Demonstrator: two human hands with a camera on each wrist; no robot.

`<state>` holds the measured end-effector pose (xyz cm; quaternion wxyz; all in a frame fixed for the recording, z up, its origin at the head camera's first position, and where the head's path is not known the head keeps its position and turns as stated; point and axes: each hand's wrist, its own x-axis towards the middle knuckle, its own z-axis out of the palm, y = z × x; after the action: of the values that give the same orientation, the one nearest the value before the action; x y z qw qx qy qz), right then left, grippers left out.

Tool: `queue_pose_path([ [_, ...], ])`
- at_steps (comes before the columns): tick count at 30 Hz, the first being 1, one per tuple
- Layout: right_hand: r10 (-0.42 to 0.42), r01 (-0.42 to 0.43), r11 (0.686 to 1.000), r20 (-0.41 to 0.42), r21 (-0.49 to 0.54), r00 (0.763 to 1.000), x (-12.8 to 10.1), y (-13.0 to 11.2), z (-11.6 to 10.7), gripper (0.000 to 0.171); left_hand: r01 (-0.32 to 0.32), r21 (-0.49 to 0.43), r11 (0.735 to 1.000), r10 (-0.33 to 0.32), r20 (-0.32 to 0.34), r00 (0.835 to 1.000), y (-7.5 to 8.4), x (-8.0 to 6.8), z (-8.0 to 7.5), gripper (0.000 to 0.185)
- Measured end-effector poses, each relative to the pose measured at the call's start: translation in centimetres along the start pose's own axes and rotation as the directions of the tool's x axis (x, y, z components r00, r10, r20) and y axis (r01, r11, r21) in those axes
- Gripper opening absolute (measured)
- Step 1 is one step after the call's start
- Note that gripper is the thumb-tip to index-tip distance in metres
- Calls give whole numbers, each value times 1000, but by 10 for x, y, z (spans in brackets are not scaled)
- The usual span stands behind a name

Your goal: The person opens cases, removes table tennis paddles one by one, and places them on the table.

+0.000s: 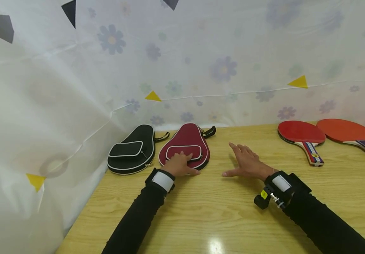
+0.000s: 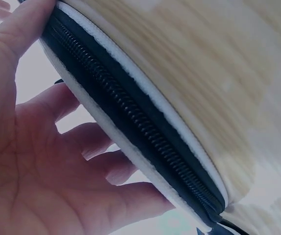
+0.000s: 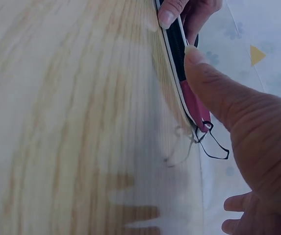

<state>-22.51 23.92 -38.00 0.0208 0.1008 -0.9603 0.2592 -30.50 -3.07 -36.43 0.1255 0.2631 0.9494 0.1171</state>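
Note:
A dark red paddle case (image 1: 185, 143) with white piping lies flat on the wooden table (image 1: 220, 211). My left hand (image 1: 180, 163) rests on its near end, fingers laid over the front pocket and thumb along the rim. In the left wrist view the case's black zipper (image 2: 130, 122) runs past my fingers (image 2: 101, 161). My right hand (image 1: 244, 160) is spread flat just over the table to the right of the case, holding nothing. In the right wrist view its thumb (image 3: 214, 93) points toward the case's edge (image 3: 191, 100).
A black paddle case (image 1: 132, 150) lies left of the red one, by the flowered cloth wall (image 1: 201, 63). Two red table tennis paddles (image 1: 301, 134) (image 1: 347, 131) lie at the far right. The cloth closes off the left side and back.

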Motion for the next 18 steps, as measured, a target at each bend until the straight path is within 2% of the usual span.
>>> queue_pose_path([
  [11,-3,3,1000,-6,-6,1000,0,1,0,116,-4,20,1000,4,-8,1000,-22,-1,-3,84],
  [18,-3,3,1000,-6,-9,1000,-1,1,0,116,-13,28,1000,13,17,1000,-25,-3,-5,84],
])
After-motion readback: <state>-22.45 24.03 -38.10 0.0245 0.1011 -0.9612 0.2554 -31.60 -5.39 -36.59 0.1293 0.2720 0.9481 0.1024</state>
